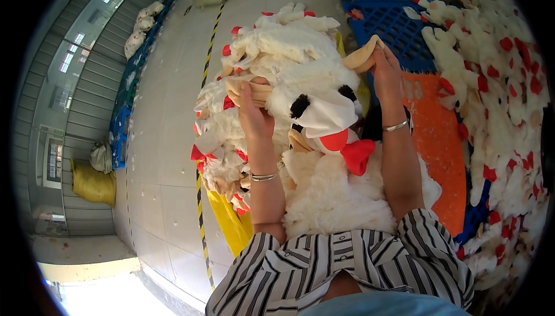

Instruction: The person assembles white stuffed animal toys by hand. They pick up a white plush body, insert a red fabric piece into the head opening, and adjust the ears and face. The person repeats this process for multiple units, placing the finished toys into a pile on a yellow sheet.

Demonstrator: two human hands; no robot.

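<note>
A limp white plush sheep (326, 112) with black eye patches, a smooth white muzzle and red cloth below it is spread between my hands. My left hand (255, 111) is closed, pinching one beige ear (236, 89). The other beige ear (361, 57) is gripped by my right hand (386, 73), raised farther away. Near my chest lies white fluffy fabric (338, 194), with a red bow (358, 155) over its far part. Behind the sheep's head is a heap of similar plush pieces (277, 41) with red and beige parts.
Many more white and red plush pieces (503, 113) are piled at right. Beside them are an orange woven sheet (442, 148) and a blue pallet (384, 24). Black and yellow tape (200, 212) crosses the floor at left. A yellow sack (94, 184) stands by the wall.
</note>
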